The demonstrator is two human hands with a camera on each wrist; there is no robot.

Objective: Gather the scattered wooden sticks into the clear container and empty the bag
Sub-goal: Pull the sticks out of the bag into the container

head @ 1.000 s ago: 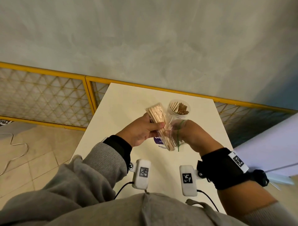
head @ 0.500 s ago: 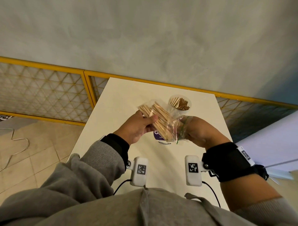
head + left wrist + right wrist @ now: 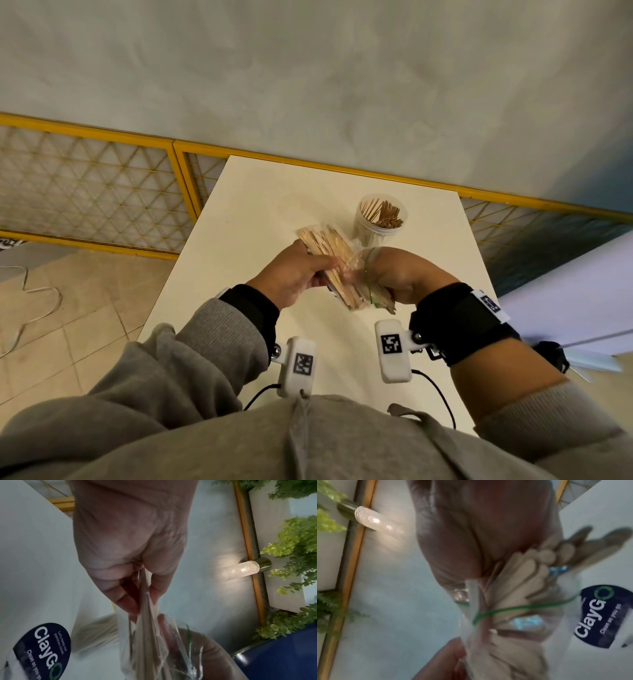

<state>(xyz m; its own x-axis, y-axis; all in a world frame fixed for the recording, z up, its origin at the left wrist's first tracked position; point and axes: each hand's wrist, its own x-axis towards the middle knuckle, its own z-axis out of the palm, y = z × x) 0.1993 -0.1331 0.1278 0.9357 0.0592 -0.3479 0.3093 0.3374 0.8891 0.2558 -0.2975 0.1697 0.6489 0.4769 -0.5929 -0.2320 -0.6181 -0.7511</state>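
Note:
Above the white table I hold a clear plastic bag with a green zip line, full of flat wooden sticks. My left hand pinches the bundle near its far end; its fingers show in the left wrist view. My right hand grips the bag's near end, where rounded stick ends poke past the green line. Behind the hands the clear container stands upright with several sticks in it.
A round dark blue sticker lies on the table under the hands. A yellow mesh fence runs behind the table's far edge. To the left is tiled floor with a cable. A wall lamp and plants are nearby.
Both hands have brought the bagged sticks down and nearer my body, off the container's front. The bundle now lies slanted, its near end by my right wrist, and the container shows whole.

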